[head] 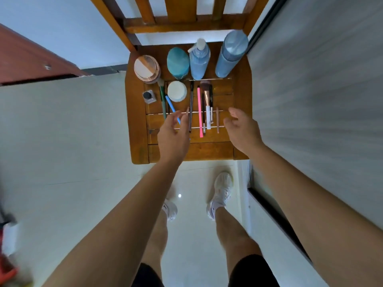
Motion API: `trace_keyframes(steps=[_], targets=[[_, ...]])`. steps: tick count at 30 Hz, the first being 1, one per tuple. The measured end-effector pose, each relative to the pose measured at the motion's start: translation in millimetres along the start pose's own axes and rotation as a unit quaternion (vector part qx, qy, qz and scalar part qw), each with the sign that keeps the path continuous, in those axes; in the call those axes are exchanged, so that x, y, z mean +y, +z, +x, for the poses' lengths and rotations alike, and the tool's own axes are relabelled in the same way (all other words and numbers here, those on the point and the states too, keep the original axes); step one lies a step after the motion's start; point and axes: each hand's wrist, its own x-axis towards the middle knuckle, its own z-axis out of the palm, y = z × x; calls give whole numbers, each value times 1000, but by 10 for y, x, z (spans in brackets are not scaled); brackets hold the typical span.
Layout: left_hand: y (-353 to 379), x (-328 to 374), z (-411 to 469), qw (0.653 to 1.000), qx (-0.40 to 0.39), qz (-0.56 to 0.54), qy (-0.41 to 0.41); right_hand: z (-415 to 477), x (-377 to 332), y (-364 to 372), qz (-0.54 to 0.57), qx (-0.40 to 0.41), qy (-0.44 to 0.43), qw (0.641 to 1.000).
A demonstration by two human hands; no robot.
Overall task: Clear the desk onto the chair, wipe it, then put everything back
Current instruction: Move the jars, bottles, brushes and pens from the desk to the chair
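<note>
Your two bare hands hover above an orange-brown wooden chair whose seat is covered with toiletries.

Your left hand and right hand both hang with relaxed, spread fingers and grasp nothing. The left fingertips may brush a thin black pencil, but blur hides this. Along the seat's back stand a round rose-gold jar, a teal oval container, a pale blue pump bottle and a tall blue capped bottle. In front lie a white round jar, a blue pen, a bright pink stick and a rose-gold makeup brush.
</note>
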Motion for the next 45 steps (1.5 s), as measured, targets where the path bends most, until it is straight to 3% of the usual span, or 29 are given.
trace_keyframes(steps=[5, 13, 20, 28, 33, 38, 45], targets=[[-834, 448, -423, 958, 55, 194, 205, -621, -583, -547, -104, 97, -122, 982], [-3174, 1761, -1670, 850, 297, 263, 347, -1977, -2826, -1526, -77, 216, -396, 889], [-4848, 1504, -3304, 778, 520, 272, 223, -3538, -4464, -1218, -59, 150, -647, 746], [-6301, -388, -5049, 738, 614, 276, 51, -5627, -5191, 722, -25, 58, -788, 612], [-6945, -1580, -6191, 705, 655, 265, -60, -6912, -5345, 2117, -26, -35, -830, 556], [-7233, -2800, -7403, 667, 697, 181, -194, -8397, -5153, 3532, -51, -169, -869, 462], [-7315, -4044, -8078, 629, 700, 119, -316, -9518, -4749, 5066, -110, -273, -872, 391]])
